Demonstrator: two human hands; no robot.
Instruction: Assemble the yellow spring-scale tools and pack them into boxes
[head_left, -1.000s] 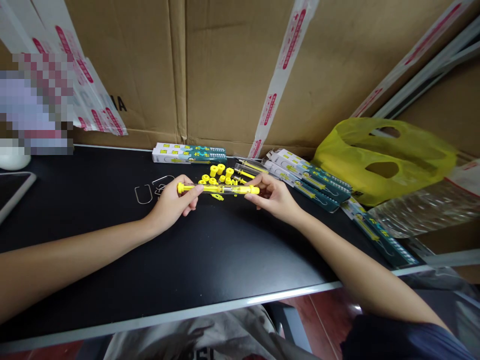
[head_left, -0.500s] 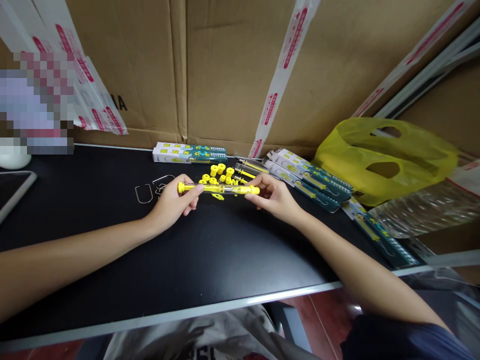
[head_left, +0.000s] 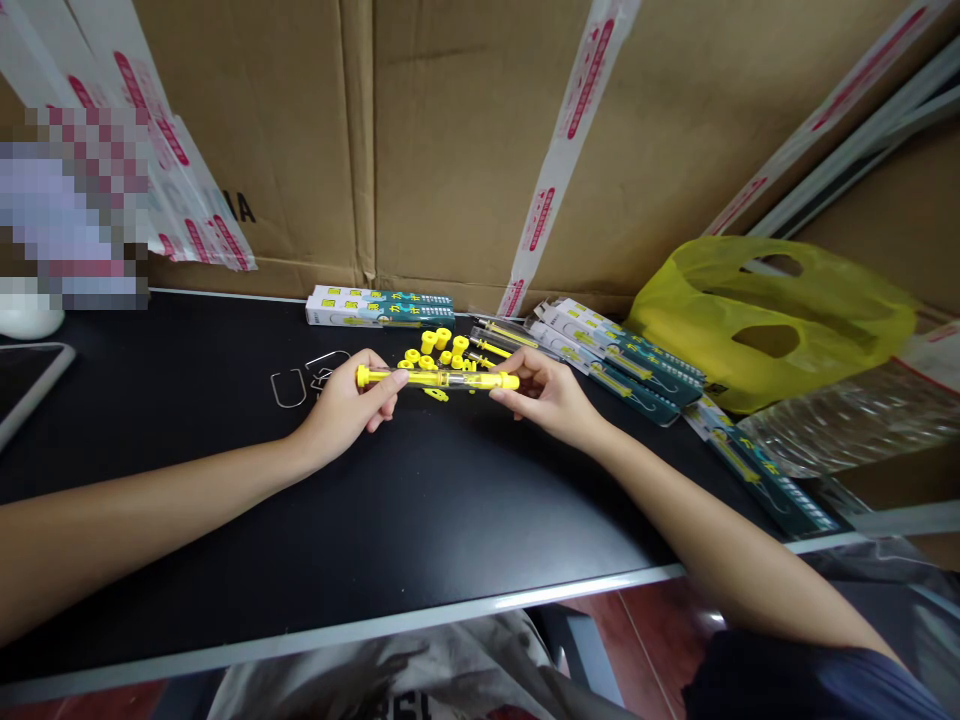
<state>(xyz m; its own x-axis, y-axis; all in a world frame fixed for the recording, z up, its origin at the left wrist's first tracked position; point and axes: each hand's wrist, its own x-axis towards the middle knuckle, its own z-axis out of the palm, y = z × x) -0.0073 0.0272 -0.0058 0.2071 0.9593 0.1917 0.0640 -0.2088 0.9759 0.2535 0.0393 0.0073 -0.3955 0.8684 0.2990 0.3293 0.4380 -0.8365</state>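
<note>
Yellow-ended clear tube (head_left: 456, 379) spans left hand (head_left: 352, 400) and right hand (head_left: 553, 397), each grip pinched near an opposite end, apparently to steady it level.

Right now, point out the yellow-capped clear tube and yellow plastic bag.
Yellow-capped clear tube (head_left: 441, 379): head view, middle of its barrel.
Yellow plastic bag (head_left: 780, 302): head view, film between its two openings.

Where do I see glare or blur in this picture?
Head view: soft glare on the black tabletop and its pale front edge; head view: a far-left patch is pixelated; head view: the held tube appears too small for fine detail.
</note>
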